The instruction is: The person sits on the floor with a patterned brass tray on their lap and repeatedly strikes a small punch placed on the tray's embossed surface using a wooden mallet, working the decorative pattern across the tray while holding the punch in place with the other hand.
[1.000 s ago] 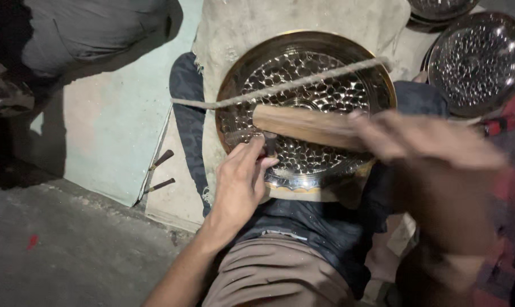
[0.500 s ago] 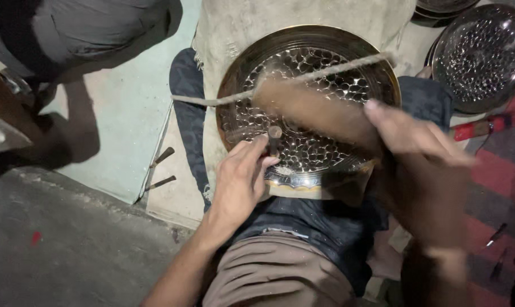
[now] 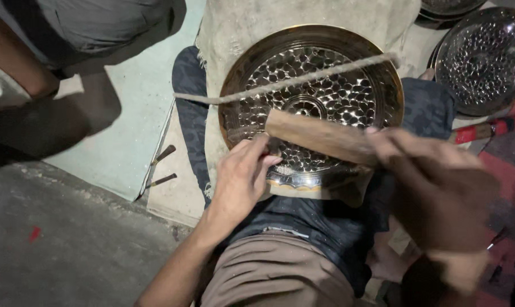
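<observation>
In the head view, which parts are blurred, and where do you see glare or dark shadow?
Head view: the right hand and its wooden mallet are smeared by motion blur; the left hand is sharp; bright glare speckles the hammered metal plate; the concrete floor at lower left lies in dim shadow.

A round metal plate (image 3: 325,85) with a raised, gold-toned rim and a hammered face of shiny dimples around a small central ring lies face up and slightly tilted on the person's lap, over pale cloth, with a taut rope crossing its upper half. A long, flat wooden mallet (image 3: 320,136), blurred with motion, lies slantwise across the plate's lower half, its left end just above the dimpled surface and its right end in the right hand (image 3: 433,193). The left hand (image 3: 240,179) rests on the plate's lower left rim, its fingers (image 3: 257,150) pinched near the mallet's tip.
</observation>
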